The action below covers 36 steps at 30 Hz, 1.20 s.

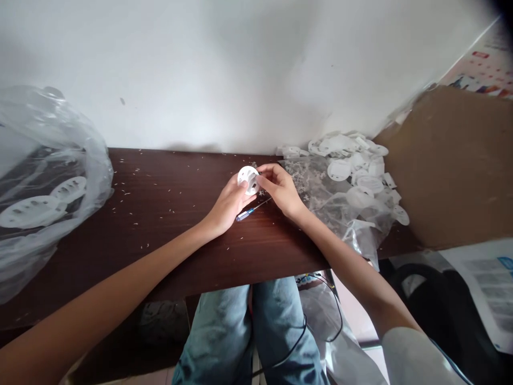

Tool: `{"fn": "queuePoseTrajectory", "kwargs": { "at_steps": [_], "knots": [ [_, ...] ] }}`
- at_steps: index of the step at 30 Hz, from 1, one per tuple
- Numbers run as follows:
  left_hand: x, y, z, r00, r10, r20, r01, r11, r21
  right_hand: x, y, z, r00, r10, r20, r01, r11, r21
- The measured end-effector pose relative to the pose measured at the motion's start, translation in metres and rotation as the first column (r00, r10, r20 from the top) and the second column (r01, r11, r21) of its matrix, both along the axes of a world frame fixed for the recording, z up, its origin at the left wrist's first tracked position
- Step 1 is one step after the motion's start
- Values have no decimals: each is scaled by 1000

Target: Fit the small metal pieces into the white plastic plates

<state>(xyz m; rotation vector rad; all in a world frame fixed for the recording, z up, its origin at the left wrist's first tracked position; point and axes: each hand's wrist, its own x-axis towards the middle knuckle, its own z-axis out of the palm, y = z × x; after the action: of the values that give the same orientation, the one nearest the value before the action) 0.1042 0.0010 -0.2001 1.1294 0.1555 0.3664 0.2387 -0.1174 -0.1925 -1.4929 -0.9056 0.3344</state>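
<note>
Head view: L hand part-closed, fingers cupped round lower edge of white plastic disc; R hand pinches its right edge w/ thumb + fingertips. Disc held between both, just above dark wood tabletop, face has slots/holes. Blue-handled screwdriver lies on table right under hands, touching neither as far as visible. Pale flecks scattered across wood. To R, heap of white discs and small tabs on clear plastic bag, against cardboard sheet. To L, second clear bag w/ larger oval slotted plates inside. Bulk of pieces lie in heap; one disc in hand. Bag contents not countable.
</note>
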Motion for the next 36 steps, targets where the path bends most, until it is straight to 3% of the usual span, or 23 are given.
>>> {"fn": "queuePoseTrajectory", "kwargs": {
  "at_steps": [5,11,19,23,25,31,36],
  "knots": [
    [2,4,-3,999,-11,31,10,999,40,-1,1,1,938,210,-276,-184,976,119],
    [1,9,-1,999,-44,27,43,997,66,-8,-1,7,860,310,-405,-220,942,253],
    [-5,9,-3,1000,-9,-1,9,983,185,-7,5,-1,897,244,-368,-154,954,257],
    [-9,13,-1,998,-31,46,17,962,273,-12,5,1,827,294,-479,-169,943,287],
    [-9,14,2,998,-8,67,-10,967,256,-16,4,3,778,346,-524,-194,926,324],
    [-9,14,11,972,232,27,-233,951,205,-31,5,5,631,427,-648,-238,901,362],
    [-10,11,8,976,216,-9,-215,975,63,-37,9,0,554,417,-721,-226,908,351]
  ]
}}
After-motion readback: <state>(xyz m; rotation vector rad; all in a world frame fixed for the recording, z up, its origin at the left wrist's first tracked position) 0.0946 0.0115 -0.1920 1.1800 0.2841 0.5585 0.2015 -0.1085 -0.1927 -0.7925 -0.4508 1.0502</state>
